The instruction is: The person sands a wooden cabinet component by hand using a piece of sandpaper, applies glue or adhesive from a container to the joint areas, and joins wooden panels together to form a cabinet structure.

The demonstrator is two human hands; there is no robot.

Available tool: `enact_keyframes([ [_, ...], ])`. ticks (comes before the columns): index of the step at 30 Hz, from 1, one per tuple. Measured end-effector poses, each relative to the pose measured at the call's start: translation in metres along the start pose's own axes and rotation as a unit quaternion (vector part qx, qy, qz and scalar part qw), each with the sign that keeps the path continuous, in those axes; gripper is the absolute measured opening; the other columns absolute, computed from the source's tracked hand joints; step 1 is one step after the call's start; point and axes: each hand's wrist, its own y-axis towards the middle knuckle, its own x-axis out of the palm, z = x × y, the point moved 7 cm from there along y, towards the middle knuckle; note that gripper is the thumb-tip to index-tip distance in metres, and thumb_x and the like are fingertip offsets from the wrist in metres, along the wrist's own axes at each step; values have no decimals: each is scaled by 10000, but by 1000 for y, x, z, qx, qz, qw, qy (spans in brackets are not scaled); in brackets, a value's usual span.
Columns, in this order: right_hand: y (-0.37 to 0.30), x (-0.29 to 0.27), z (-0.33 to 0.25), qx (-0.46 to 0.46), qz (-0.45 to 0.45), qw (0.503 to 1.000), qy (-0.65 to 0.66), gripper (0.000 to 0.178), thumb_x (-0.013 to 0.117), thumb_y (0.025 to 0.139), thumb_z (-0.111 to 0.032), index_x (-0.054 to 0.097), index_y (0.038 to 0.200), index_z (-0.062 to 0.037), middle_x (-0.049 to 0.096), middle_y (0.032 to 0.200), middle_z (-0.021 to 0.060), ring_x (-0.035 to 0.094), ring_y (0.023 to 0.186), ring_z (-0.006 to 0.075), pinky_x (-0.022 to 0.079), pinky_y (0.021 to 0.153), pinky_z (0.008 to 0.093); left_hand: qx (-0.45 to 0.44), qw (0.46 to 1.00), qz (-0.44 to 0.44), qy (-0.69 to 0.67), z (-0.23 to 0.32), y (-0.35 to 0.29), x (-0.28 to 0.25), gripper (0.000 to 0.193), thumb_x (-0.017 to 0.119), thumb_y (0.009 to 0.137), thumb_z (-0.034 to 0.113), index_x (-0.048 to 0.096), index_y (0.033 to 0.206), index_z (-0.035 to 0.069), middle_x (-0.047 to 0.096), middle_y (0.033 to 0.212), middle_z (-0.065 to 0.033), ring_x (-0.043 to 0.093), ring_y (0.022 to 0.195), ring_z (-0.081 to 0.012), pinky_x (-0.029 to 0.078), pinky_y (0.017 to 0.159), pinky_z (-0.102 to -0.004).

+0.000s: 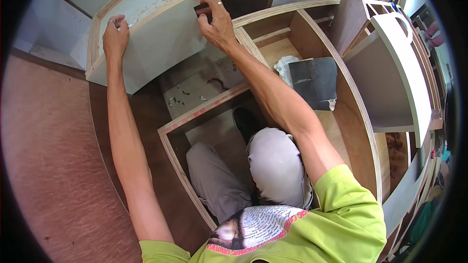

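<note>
A shallow wooden drawer [141, 44] with a grey front panel and raw plywood edges is at the far left. My left hand [116, 39] is closed over the top edge of its front, with fingers curled inside. At the drawer's right front corner, my right hand [218, 22] has its fingers bent round the edge. A dark patch shows between the right thumb and fingers; whether it is a small piece of something or a shadow, I cannot tell. White marks cover the pale bottom inside the drawer.
I am inside an open plywood cabinet frame [195, 112]. A black sheet [314, 82] and crumpled white paper [284, 68] lie in the compartment to my right. Further right stands a grey panel with a white curved edge [400, 63]. A reddish-brown board [53, 156] lies at left.
</note>
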Motion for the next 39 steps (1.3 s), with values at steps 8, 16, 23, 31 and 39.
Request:
enact_keyframes([
  [8,0,2,3,6,-11,1000,11,461,507,769,10,541,1212,-114,570,1068,143,677,847,272,525,765,393,-14,1000,-3,20,0,1,-2,317,540,911,255,648,1132,54,705,1055,-163,672,997,-303,495,880,-372],
  [16,0,3,7,6,-7,1000,19,457,519,770,-3,546,1211,-118,578,1067,142,677,854,277,525,759,399,-17,1000,-10,16,-5,2,-3,318,536,909,256,651,1131,60,705,1057,-160,673,992,-295,494,880,-371],
  [23,1,3,1,5,-7,1000,7,460,527,770,-3,546,1213,-126,578,1066,146,677,857,284,523,763,408,-6,1000,1,26,-5,3,-4,314,538,908,259,655,1129,70,712,1047,-142,674,987,-297,494,877,-374],
  [31,0,2,3,3,-12,1000,8,456,523,759,3,562,1197,-119,579,1061,148,676,863,285,525,769,403,-13,999,-9,32,-3,3,-2,310,538,911,251,651,1133,65,711,1045,-156,675,1001,-299,494,887,-373],
  [39,0,2,3,5,3,1000,9,470,528,757,-1,562,1211,-115,586,1046,151,675,860,285,526,774,392,-4,1000,-3,19,-8,4,-1,313,544,913,243,647,1130,41,708,1044,-172,673,1022,-294,492,898,-367],
])
